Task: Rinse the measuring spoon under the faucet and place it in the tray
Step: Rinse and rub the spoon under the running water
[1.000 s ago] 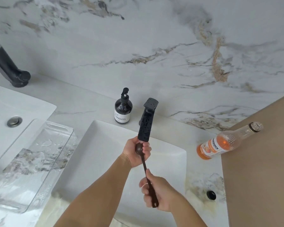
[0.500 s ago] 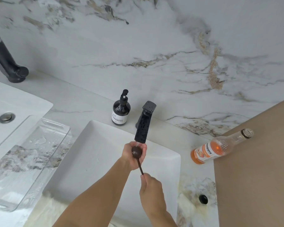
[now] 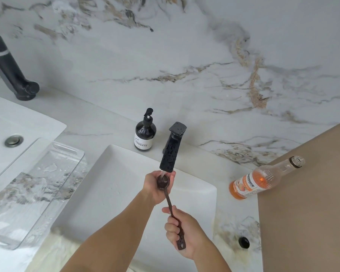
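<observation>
A dark brown measuring spoon (image 3: pixel 168 197) with a long twisted handle is held over the white sink basin (image 3: pixel 110 191). Its round bowl sits right under the spout of the black faucet (image 3: pixel 170 154), and water runs onto it. My right hand (image 3: pixel 186 232) grips the handle's lower end. My left hand (image 3: pixel 155 188) cups the spoon's bowl from below and the left, fingers around it. A clear plastic tray (image 3: pixel 28 195), wet and with nothing in it, lies on the counter to the left of the basin.
A dark soap pump bottle (image 3: pixel 145 134) stands behind the basin, left of the faucet. An orange drink bottle (image 3: pixel 261 179) lies on its side at the right, against a tan board (image 3: pixel 310 213). A second sink (image 3: pixel 14 122) and a black faucet (image 3: pixel 10 71) are at far left.
My right hand has slid down the handle toward me, showing more of it. The spoon's bowl stays under the spout in my left hand. The view has shifted slightly.
</observation>
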{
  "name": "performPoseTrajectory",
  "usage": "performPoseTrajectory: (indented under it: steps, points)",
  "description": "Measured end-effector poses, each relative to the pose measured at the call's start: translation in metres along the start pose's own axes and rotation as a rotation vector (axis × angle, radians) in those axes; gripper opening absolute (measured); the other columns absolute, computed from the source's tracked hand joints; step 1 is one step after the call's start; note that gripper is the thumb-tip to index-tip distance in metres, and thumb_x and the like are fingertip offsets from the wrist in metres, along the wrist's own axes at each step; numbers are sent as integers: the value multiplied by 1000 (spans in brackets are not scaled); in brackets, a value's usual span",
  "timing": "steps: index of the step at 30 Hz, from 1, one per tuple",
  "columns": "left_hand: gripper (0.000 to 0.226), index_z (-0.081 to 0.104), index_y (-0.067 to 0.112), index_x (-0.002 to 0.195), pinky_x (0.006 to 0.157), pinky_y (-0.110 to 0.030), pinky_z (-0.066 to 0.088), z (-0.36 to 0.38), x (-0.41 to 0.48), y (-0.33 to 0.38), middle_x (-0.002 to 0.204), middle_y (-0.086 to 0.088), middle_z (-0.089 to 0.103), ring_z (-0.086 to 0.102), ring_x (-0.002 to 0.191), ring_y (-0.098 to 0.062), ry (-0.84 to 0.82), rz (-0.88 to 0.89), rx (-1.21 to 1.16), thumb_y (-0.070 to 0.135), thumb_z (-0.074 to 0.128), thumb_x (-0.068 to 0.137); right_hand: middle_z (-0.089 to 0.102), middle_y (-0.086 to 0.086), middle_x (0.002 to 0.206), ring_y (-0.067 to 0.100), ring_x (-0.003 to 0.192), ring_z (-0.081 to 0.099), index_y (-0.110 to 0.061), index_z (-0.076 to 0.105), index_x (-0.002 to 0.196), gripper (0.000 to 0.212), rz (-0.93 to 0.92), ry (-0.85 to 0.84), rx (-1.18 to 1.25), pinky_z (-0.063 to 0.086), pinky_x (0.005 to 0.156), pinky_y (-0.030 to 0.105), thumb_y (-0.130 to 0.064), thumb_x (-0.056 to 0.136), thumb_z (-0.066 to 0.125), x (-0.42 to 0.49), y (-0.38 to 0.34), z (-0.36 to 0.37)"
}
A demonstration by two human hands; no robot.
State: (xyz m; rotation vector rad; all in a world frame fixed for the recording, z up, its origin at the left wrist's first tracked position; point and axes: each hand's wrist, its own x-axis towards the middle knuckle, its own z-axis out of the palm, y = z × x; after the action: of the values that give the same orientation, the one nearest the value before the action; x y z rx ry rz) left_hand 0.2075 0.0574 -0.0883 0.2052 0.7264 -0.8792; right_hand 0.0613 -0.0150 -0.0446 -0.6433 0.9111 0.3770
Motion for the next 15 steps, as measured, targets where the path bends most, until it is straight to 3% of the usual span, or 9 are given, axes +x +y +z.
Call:
performPoseTrajectory:
  steps: [5,8,11,13,15]
  points:
    - [26,62,-8,100,64,-34,63,1,2,2,81,-18,71,71,69,-30,-21,-11,38,10,47,88,27,0,60,11,42,26,2,59,112,28,12,-27,86,21,34,20,-22,99,54,0,-2,-5]
    - [13,59,1,86,53,-28,58,6,2,-1,73,-13,61,59,64,-22,-46,-33,91,11,52,88,28,0,59,10,41,27,1,57,110,26,-31,-28,82,23,33,20,-22,101,50,1,-5,-2]
    - [14,54,2,92,45,-23,49,7,2,-9,78,-12,56,51,67,-18,-170,-47,-25,-4,44,85,30,0,57,10,41,26,0,57,104,26,-102,-43,58,23,31,20,-23,103,45,7,-3,4]
    - [22,54,-1,99,49,-23,52,4,1,-11,89,-16,57,52,72,-19,-227,-21,-15,-12,40,87,30,0,57,10,42,23,-2,59,99,28,-155,-35,-24,21,32,20,-25,105,43,10,-1,7]
    - [32,55,-5,105,61,-27,59,0,2,-3,102,-22,61,61,80,-24,-196,57,166,-20,32,90,28,-1,57,11,44,19,-5,60,92,31,-192,12,-192,19,34,18,-26,105,41,14,-3,3]
